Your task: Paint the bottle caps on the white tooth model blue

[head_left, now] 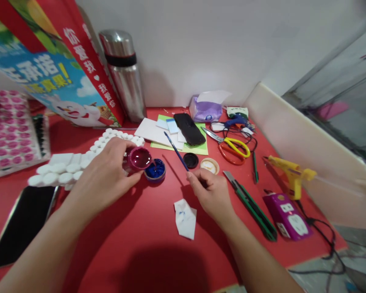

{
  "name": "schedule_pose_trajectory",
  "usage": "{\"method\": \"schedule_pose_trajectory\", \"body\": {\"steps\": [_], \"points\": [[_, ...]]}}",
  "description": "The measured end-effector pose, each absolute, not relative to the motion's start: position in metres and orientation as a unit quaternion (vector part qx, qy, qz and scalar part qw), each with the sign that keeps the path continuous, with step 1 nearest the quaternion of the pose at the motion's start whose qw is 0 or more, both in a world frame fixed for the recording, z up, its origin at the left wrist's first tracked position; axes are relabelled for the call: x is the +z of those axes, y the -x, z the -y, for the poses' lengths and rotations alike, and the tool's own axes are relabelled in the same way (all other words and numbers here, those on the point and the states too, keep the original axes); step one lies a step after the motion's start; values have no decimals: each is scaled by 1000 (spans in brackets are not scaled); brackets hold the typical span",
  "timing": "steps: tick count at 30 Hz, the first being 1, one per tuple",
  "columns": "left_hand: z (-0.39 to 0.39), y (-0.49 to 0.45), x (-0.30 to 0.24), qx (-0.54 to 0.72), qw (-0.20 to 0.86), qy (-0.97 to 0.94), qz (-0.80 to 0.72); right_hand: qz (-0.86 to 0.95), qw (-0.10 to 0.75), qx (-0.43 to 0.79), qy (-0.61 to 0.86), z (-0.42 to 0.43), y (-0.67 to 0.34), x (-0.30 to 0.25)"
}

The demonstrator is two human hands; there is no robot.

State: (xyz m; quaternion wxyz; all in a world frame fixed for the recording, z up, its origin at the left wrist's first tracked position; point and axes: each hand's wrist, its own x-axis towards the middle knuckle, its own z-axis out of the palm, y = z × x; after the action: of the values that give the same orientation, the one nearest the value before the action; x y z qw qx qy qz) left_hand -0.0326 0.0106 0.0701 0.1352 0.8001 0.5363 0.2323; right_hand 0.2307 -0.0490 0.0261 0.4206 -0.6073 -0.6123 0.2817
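Note:
My left hand (110, 167) is closed round a small jar of dark magenta liquid (139, 158), tilted toward an open jar of blue paint (155, 170) on the red table. A thin dark strand shows at the jar's lip, above the blue paint. In my right hand (212, 193) a blue paintbrush (176, 151) is pinched near one end, its bristles pointing up and away from me. Below the brush lies a crumpled white tissue (185, 218) with blue smudges. A black lid (190, 160) and a pale lid with white residue (210, 166) rest beyond my right hand.
To the right are a green utility knife (253, 207), scissors (232, 148), a yellow glue gun (289, 171) and a purple power box (288, 217) with trailing cable. A steel thermos (126, 81) stands behind. White round pieces (57, 173) and a dark phone (24, 224) lie left.

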Motion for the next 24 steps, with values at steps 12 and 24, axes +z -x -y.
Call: {"method": "schedule_pose_trajectory", "body": {"steps": [12,24], "points": [[-9,29,74,198,127,-821,-520,613,427,274,606,48,-233,27],[-9,29,73,176,99,-841,-502,618,431,266,601,48,-233,27]]}}
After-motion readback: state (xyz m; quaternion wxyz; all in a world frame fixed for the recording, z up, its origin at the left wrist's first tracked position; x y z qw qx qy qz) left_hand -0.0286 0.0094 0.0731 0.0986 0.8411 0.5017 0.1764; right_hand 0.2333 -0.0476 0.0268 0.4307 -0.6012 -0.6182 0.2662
